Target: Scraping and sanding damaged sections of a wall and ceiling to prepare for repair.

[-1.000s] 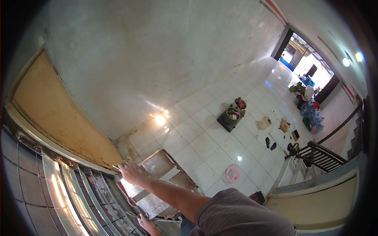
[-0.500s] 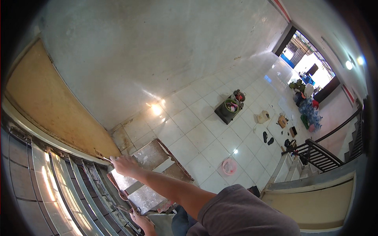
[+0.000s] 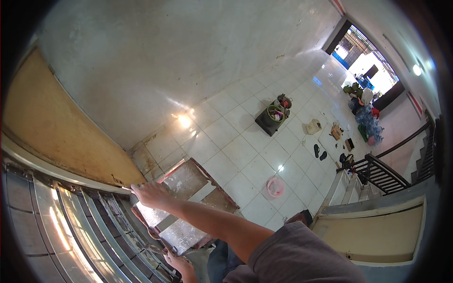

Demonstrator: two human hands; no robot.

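Observation:
My right hand (image 3: 152, 194) reaches across to the left, its fingers closed on a thin, pale-tipped tool (image 3: 126, 188). The tip is at the ledge between a yellow-brown panel (image 3: 61, 127) and a row of glass louvre slats (image 3: 75, 221). Lower down, my left hand (image 3: 177, 265) is closed by the dark, worn edge beside the slats; what its fingers hold is too small to make out. Under my right forearm lies a worn board (image 3: 186, 181) with brown and pale patches and ragged reddish edges.
White floor tiles (image 3: 217, 165) stretch below. On them are a pink basket (image 3: 274, 187), a dark box with a green bucket (image 3: 273, 113), black sandals (image 3: 317, 151) and several small boxes. Piled bottles (image 3: 365, 118) stand farther off. A dark stair railing (image 3: 387, 177) is at right.
The whole view has shifted slightly. My right hand stays by the ledge with the thin tool; my left hand appears a little farther right, still beside the slats.

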